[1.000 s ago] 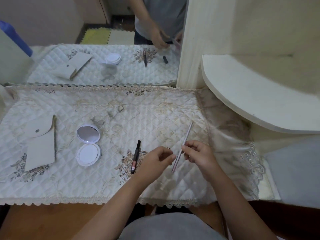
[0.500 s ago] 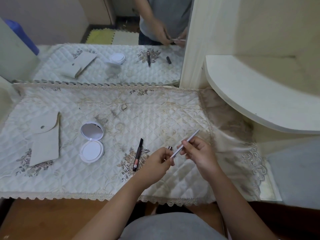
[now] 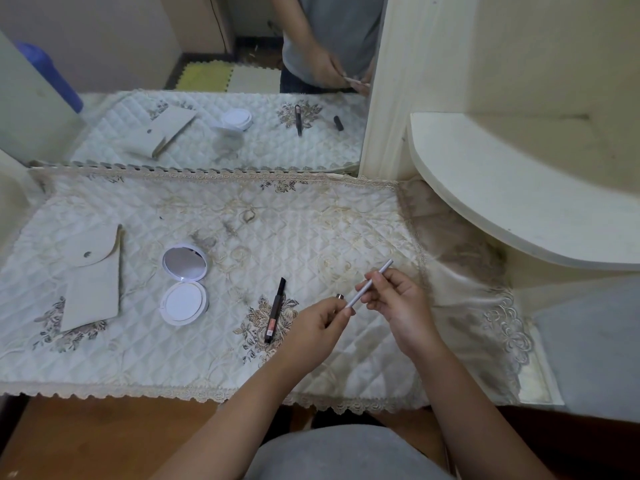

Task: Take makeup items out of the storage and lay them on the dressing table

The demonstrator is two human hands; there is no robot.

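Both hands hold a thin white makeup pencil [image 3: 362, 294] just above the quilted cloth of the dressing table [image 3: 294, 223]. My right hand [image 3: 398, 303] pinches its middle, and my left hand [image 3: 320, 323] pinches its lower end. A small metal-tipped item [image 3: 340, 297] peeks out behind my left fingers. A black makeup pen [image 3: 275, 310] lies on the cloth left of my hands. Further left lies an open white compact [image 3: 183, 284] with its mirror up. A cream flap pouch [image 3: 91, 277] lies flat at the far left.
A mirror [image 3: 207, 81] stands along the table's back edge and reflects the items and the person. A curved white shelf [image 3: 512, 188] juts out at the right above the cloth. The lace hem hangs over the front edge near my lap.
The pencil has swung from nearly upright to a flatter slant, tip pointing up and right. Both hands stayed in about the same place, fingers shifting along it.
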